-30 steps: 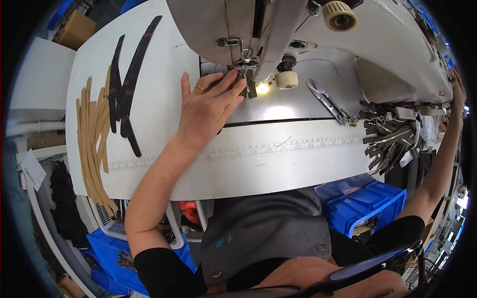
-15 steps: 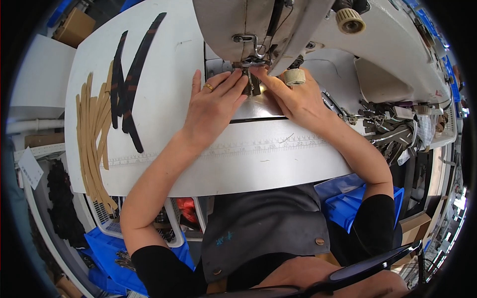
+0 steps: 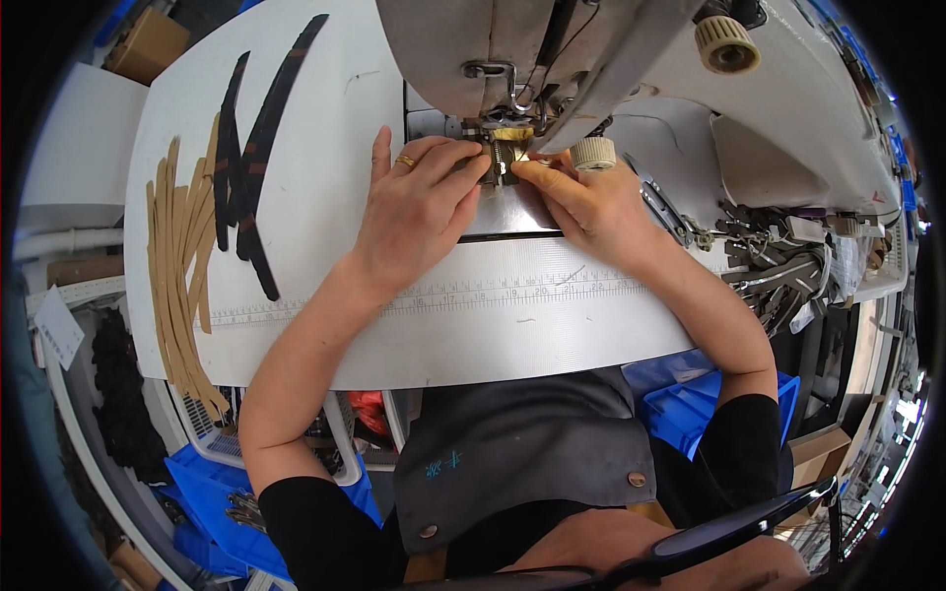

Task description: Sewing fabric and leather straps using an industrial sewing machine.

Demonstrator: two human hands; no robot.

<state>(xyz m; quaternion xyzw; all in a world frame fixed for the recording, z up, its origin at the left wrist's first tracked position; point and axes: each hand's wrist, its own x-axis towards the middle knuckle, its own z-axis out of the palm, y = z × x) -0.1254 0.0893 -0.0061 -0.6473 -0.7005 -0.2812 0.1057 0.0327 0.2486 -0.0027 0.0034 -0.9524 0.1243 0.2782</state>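
Observation:
Beneath the needle area of a white sewing machine (image 3: 463, 44) lies a short piece of zipper (image 3: 502, 163), dark olive tape with metal teeth. Its far end runs under the presser foot (image 3: 506, 117). My left hand (image 3: 409, 202) has its fingertips closed on the zipper's left edge, its thumb partly hidden and one finger raised. From the other side, my right hand (image 3: 589, 202) pinches the right edge; some of its fingers are hidden behind a cream knob (image 3: 593, 153). A bright yellow patch (image 3: 511, 134) shows just below the foot.
Tan strips (image 3: 175, 266) and black strips (image 3: 258, 158) lie on the white table (image 3: 325, 108) at left. A metal tool (image 3: 660, 202) lies right of my right hand, near a heap of dark zipper pieces (image 3: 778, 266). A ruler scale (image 3: 473, 295) crosses the table's near part.
My right fingertips have drawn back from the presser foot toward me, and my left fingers have shifted slightly left. More of the zipper and the yellow patch now show.

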